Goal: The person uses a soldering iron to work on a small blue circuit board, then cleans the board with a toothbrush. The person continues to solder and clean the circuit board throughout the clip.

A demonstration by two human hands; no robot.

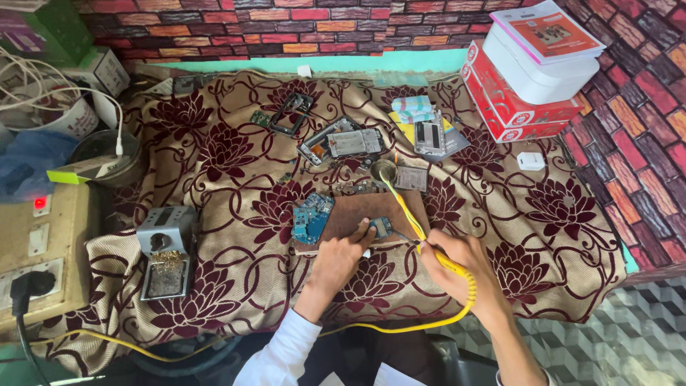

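Head view, only cam.

Step in hand, as I judge it: soldering/rework on a small circuit board (381,227), mid-job. Left hand (341,259) is pinning the board down w/ fingertips, fingers curled loosely, not gripping around anything, just pressing at the board's left edge. Right hand (457,263) is closed around a yellow-handled soldering iron (418,230), pen-style, tip pointing toward the board's right side; whether tip is touching the board or just short of it, can't tell. Yellow cord (400,327) is trailing from the handle, looping below the wrists & off to the left.

The board is lying on a brown work pad (368,209), near its lower edge, centre of the table.

Next move, prob.: fine tip placement on a tiny joint, so steady left-hand hold, light contact, short dwell. Risk: board sliding on the pad, or the cord dragging the handle.

Materials/shapes:
- Board: small, blue-grey, rigid, roughly square.
- Larger blue board (311,216) is lying just left of the pad, irregular outline, dense w/ parts.
- Pad: flat, matte, leather-like, rectangular.
- Table cloth (236,179): woven, beige w/ maroon flower pattern, rumpled at the edges.
- Iron stand (166,251): grey metal, boxy, brass wool in its tray, at left.
- Phone frames (341,141): metal & plastic, opened, farther back.
- Small round tin (384,170) just behind the pad, contents unclear.
- Red and white boxes (525,86) stacked back right, against a brick-pattern wall.
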